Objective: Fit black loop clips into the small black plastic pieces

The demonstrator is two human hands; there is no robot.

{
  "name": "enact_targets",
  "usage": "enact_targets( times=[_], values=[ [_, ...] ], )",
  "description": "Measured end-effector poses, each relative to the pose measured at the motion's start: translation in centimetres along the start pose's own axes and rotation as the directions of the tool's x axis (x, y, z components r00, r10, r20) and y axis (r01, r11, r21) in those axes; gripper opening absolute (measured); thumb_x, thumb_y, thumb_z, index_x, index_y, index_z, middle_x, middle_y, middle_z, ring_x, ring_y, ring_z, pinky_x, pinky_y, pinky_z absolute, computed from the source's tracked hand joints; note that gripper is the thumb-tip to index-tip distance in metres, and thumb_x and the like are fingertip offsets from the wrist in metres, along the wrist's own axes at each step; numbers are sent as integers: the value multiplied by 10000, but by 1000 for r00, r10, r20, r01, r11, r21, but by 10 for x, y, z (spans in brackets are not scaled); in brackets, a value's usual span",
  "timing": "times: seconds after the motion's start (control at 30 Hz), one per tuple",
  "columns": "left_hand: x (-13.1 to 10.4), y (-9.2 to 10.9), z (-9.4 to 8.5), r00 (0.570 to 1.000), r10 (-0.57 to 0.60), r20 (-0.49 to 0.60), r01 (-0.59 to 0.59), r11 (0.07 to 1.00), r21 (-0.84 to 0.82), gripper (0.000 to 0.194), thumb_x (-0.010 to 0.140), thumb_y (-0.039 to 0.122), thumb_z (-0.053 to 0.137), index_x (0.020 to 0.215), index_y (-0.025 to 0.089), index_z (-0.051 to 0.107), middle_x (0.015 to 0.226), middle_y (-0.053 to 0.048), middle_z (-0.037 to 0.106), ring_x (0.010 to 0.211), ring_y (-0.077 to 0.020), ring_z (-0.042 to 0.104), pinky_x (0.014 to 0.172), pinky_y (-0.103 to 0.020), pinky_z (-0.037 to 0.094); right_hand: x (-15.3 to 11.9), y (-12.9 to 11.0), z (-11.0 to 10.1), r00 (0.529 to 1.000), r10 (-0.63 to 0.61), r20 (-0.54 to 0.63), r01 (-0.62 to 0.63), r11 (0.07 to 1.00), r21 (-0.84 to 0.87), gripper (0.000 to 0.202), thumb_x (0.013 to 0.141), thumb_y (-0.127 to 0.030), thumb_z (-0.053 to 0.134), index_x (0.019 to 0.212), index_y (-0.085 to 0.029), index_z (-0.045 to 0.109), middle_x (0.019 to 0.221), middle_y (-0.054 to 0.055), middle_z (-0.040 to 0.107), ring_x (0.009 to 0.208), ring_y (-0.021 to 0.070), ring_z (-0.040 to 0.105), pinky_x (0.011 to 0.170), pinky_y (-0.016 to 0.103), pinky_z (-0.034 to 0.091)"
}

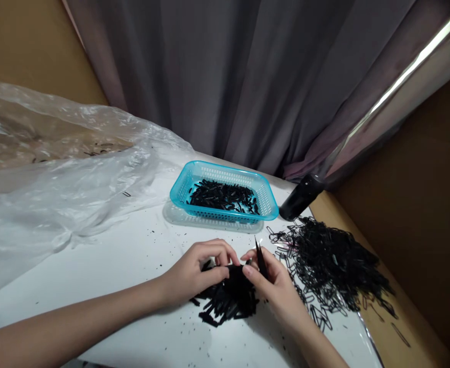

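Observation:
My right hand is closed around a pair of black tweezers, their points upward; its thumb and a fingertip come together close to my left fingers. My left hand is curled over a pile of short black strips, thumb and fingers closed near the right fingertips. Whatever small piece sits between the fingertips cannot be made out against the dark pile. Just beyond both hands stands a blue plastic basket, with many similar black pieces lying in its bottom.
To the right spreads a heap of thin black wire loops. A black cylindrical object leans behind it. Clear plastic sheeting covers the left of the white table. Grey curtains hang at the back. Dark crumbs dot the tabletop.

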State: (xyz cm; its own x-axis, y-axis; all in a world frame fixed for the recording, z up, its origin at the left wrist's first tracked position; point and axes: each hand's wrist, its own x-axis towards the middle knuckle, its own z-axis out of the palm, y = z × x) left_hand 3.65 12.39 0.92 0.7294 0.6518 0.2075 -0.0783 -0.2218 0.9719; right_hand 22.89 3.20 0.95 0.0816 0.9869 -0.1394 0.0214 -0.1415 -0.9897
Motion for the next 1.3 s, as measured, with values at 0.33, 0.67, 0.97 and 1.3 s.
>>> enact_targets(
  times=[0.33, 0.67, 0.97, 1.3],
  values=[
    [8, -1, -7, 960, -258, -104, 225, 939, -259, 193, 722, 274, 596, 555, 194, 545, 759, -33, 696, 750, -194, 585, 714, -289, 421, -7, 0, -4, 996, 14, 86, -5, 995, -103, 362, 1028, -598, 417, 1115, -252, 480, 652, -100, 287, 534, 91, 238, 475, 216, 203],
    [12, 3, -4, 944, -303, -131, 275, 941, -198, 335, 831, 462, 643, 639, 188, 617, 750, -30, 639, 747, -180, 545, 717, -273, 406, -9, -7, -1, 996, -85, 30, 90, 945, -315, 371, 1022, -576, 428, 1023, -224, 545, 732, -55, 388, 621, 115, 344, 545, 233, 286],
    [9, 5, -5, 969, -209, -128, 179, 961, -211, 362, 844, 379, 692, 590, 180, 528, 875, -51, 690, 864, -195, 614, 812, -287, 444, -7, -2, -6, 980, -197, -5, 178, 895, -408, 346, 1021, -521, 470, 1099, -218, 616, 812, -15, 556, 624, 117, 483, 580, 239, 367],
    [10, 0, -3, 976, -166, -143, 141, 975, -173, 198, 764, 379, 834, 712, 191, 798, 1044, -93, 780, 991, -245, 680, 936, -349, 505, -6, -3, -13, 843, -538, -10, 434, 691, -578, 230, 981, -314, 613, 1157, -236, 740, 935, 62, 747, 826, 197, 697, 723, 285, 549]
  ],
)
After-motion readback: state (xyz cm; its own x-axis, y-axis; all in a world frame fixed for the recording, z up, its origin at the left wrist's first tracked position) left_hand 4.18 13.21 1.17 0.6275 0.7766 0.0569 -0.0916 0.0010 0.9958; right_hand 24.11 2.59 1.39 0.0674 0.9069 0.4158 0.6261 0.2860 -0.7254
